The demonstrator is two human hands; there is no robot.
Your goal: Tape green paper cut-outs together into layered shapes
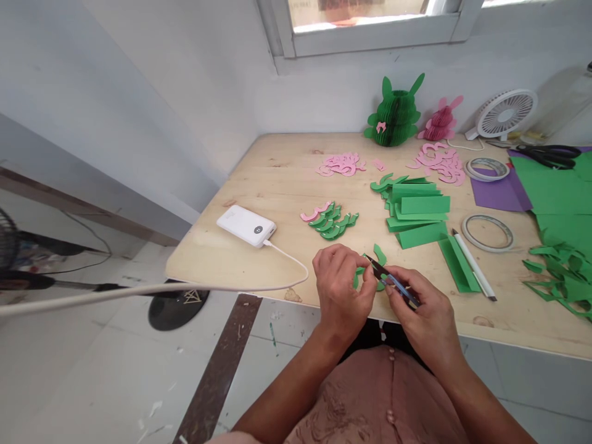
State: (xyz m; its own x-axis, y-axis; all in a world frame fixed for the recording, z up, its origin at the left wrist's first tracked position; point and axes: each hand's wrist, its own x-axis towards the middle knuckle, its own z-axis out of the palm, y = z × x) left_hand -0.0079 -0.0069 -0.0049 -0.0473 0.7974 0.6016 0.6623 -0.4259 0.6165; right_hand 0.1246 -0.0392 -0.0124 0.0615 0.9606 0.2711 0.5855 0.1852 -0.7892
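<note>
At the table's front edge, my right hand (423, 308) is closed around a slim dark pointed tool (403, 291) with a bluish shaft; its exact kind is unclear. The tip points up and left to the fingers of my left hand (345, 283). Those fingers are pinched together, and what lies between them is hidden. Green paper cut-outs (380, 254) show just behind and between both hands, partly covered by them. Farther back lies a small pile of curved green cut-outs (335, 223) with a pink curved strip (316, 211) at its left.
A white power bank (246, 226) lies left, its cable (185, 287) crossing the front edge. Folded green strips (419, 206), a white pen (474, 265), tape rolls (488, 233), scissors (548, 154) and green scraps (562, 277) are right. Paper figures (395, 117) and a fan (505, 115) stand behind.
</note>
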